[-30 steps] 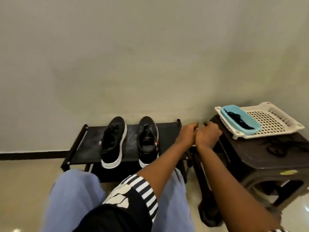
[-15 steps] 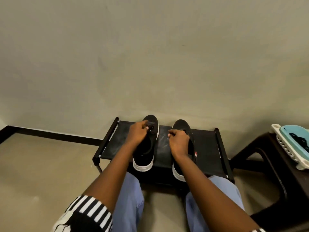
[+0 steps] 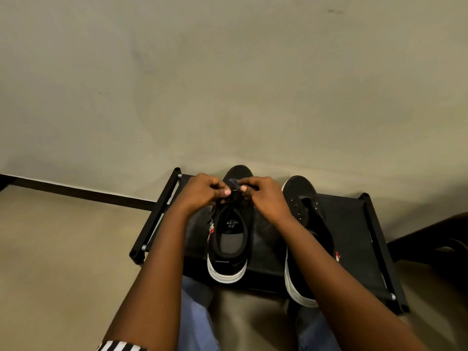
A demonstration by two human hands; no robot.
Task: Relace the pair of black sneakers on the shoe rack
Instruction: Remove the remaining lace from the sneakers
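Note:
Two black sneakers with white soles stand heel-toward-me on a low black shoe rack. Both hands meet over the toe end of the left sneaker. My left hand and my right hand each have fingers curled, pinching a black lace at the front eyelets; the lace itself is mostly hidden under the fingertips. The right sneaker stands beside it, its eyelets bare, its heel half covered by my right forearm.
The rack stands against a plain wall with a dark skirting strip. A dark stool's edge shows at the far right. My knees in blue jeans sit just before the rack on a tan floor.
The camera has moved closer and lower over the rack. My right hand left the right sneaker and joined my left hand at the left sneaker's toe; the stool's basket is out of view.

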